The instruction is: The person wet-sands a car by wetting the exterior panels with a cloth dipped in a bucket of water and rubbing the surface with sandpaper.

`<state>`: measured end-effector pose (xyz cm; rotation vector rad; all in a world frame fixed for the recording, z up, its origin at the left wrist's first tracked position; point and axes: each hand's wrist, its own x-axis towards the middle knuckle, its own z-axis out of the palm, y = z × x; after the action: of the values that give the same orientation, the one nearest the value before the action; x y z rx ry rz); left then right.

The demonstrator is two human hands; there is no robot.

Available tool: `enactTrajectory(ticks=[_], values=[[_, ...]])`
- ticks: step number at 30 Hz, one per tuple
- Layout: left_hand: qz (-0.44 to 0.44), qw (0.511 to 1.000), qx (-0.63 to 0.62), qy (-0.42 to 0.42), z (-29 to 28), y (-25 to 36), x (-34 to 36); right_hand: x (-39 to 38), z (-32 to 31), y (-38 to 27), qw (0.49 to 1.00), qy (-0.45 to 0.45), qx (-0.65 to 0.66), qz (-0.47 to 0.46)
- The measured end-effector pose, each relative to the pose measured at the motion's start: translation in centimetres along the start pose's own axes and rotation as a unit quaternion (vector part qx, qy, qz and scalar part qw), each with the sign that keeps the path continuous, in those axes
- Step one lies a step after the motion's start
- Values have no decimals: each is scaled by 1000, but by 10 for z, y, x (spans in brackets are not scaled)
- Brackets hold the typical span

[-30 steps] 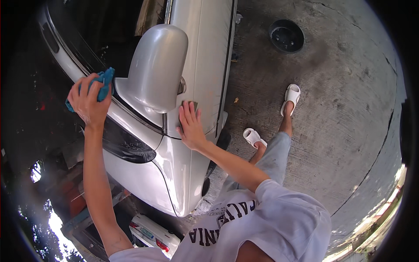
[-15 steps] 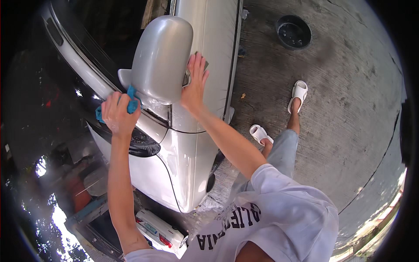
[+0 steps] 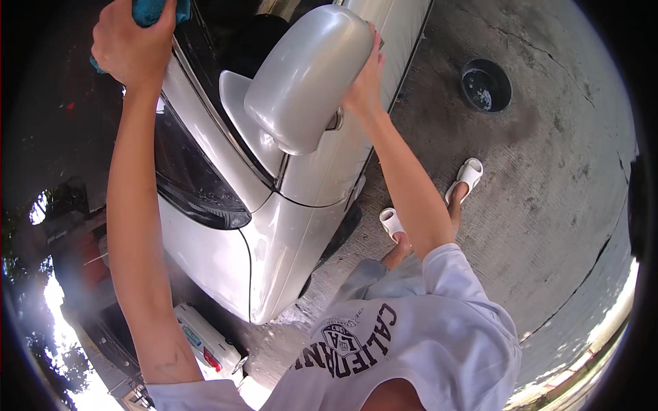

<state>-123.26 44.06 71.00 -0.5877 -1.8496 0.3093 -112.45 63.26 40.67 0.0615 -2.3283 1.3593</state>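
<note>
L fisheye head cam, downward view

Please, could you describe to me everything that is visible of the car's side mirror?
The side mirror has a smooth, silver-grey rounded housing, glossy like painted plastic or metal, with bright reflections. Its reflecting glass is not visible. A pale, roughly triangular base joins it to the silver car, beside the dark window. The housing sticks out from the body and leans rightward in the picture. The right hand is partly hidden behind its right edge; whether they touch is unclear.
</note>
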Motion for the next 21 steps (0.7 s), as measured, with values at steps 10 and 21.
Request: enactTrajectory(ticks=[10, 21], values=[[25, 999, -22, -2, -14, -8, -14, -170, 45, -82, 989, -136, 22, 59], [-3, 1000, -17, -14, -16, 6, 0, -231, 51, -106, 982, -150, 67, 95]])
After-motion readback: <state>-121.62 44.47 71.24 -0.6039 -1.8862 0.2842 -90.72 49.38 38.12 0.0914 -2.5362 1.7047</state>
